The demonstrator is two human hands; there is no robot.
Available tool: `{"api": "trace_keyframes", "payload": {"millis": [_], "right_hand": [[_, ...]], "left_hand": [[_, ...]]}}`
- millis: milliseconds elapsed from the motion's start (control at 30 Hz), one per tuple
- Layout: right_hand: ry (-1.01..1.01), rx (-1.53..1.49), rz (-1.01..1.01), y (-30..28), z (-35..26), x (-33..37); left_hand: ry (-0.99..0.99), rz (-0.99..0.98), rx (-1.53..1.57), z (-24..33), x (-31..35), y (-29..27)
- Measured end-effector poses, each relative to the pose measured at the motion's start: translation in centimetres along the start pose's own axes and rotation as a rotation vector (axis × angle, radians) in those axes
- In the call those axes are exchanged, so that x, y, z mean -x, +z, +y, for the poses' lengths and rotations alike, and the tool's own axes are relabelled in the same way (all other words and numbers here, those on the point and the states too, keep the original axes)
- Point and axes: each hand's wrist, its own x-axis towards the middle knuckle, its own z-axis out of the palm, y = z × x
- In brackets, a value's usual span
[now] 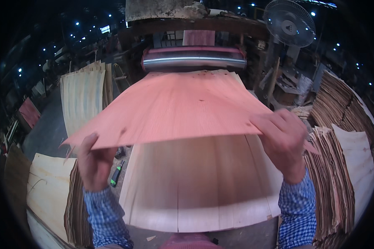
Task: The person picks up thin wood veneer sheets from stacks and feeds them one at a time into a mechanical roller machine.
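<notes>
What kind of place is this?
Probably a plywood or veneer workshop: a shiny metal roller, a pink wood sheet held before it, and stacks of thin wood sheets on the right.

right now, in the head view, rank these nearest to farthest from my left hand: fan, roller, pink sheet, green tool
1. pink sheet: its left part is in the left hand
2. green tool: just right of that hand, slightly lower
3. roller: well ahead, top centre, beyond the sheet
4. fan: top right, farthest off
</notes>
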Motion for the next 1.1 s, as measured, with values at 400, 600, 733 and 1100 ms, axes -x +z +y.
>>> {"api": "trace_keyframes", "payload": {"millis": [400, 600, 733, 1100], "right_hand": [[0.355, -0.122, -0.556, 33.0, 6.3, 14.3], [0.680, 0.033, -0.590, 41.0, 3.9, 23.5], [0.752, -0.149, -0.735, 35.5, 1.7, 29.4], [0.650, -0.162, -0.817, 13.6, -2.8, 33.6]], "left_hand": [[-0.439, 0.285, -0.110, -25.3, -22.9, -18.7], [0.091, -0.174, -1.554, -34.1, -13.2, -21.0], [0.149, -0.114, -1.562, -34.6, -12.3, -22.2], [0.203, -0.118, -1.672, -34.7, -9.7, -20.9]]}}
